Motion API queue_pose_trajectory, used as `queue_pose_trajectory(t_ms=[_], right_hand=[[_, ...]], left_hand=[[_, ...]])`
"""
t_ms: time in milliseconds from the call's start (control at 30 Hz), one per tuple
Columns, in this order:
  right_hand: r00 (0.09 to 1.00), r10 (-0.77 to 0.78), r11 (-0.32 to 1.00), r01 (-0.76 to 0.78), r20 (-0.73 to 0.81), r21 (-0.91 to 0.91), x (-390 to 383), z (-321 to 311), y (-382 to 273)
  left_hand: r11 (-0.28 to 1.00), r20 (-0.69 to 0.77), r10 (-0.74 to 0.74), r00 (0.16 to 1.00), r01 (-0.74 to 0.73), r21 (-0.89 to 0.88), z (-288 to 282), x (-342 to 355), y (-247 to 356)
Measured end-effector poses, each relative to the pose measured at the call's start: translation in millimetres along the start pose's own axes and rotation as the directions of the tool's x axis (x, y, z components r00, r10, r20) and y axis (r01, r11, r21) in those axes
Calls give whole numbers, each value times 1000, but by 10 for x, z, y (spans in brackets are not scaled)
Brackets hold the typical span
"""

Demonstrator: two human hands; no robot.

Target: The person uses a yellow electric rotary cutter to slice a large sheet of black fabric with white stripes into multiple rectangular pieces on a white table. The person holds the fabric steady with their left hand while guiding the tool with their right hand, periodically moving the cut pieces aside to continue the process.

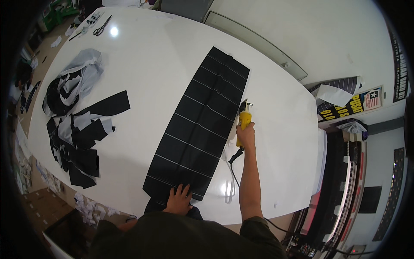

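Observation:
A long strip of black fabric (196, 125) with thin white crosswise lines lies slantwise across the white table (146, 77). My left hand (178, 200) rests flat on its near end, fingers spread. Wrapped around the yellow body of an electric fabric cutter (244, 118) is my right hand (246, 135). The cutter's head stands at the fabric's right edge, toward the far half of the strip. Whether its blade touches the cloth I cannot tell. A black cord trails from the cutter beside my right forearm.
Black and grey fabric scraps (86, 129) and a grey-and-black bundle (73, 82) lie on the left. Scissors (102, 26) are at the far left. A pale looped strip (230, 192) lies near my right forearm. A large machine (334, 190) stands beyond the table's right edge.

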State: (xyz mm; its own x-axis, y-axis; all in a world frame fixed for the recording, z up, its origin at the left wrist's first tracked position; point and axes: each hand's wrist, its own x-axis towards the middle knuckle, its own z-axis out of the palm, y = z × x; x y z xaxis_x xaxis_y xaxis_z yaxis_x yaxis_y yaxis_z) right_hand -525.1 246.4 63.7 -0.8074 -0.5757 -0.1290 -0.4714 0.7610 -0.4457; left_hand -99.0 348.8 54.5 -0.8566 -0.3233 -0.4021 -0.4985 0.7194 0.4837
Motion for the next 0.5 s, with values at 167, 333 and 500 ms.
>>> queue_pose_trajectory(t_ms=[167, 333, 500], right_hand=[[1000, -8, 1000, 8, -13, -21, 458, 1, -5], [999, 32, 999, -31, 14, -19, 819, -60, -148], [1000, -19, 998, 17, -19, -59, 1271, -21, -139]], left_hand=[[999, -57, 28, 998, -28, -15, 62, 51, -50], [992, -156, 21, 988, -41, -121, -91, 176, -84], [970, -260, 51, 964, -109, -215, -229, 453, -194]])
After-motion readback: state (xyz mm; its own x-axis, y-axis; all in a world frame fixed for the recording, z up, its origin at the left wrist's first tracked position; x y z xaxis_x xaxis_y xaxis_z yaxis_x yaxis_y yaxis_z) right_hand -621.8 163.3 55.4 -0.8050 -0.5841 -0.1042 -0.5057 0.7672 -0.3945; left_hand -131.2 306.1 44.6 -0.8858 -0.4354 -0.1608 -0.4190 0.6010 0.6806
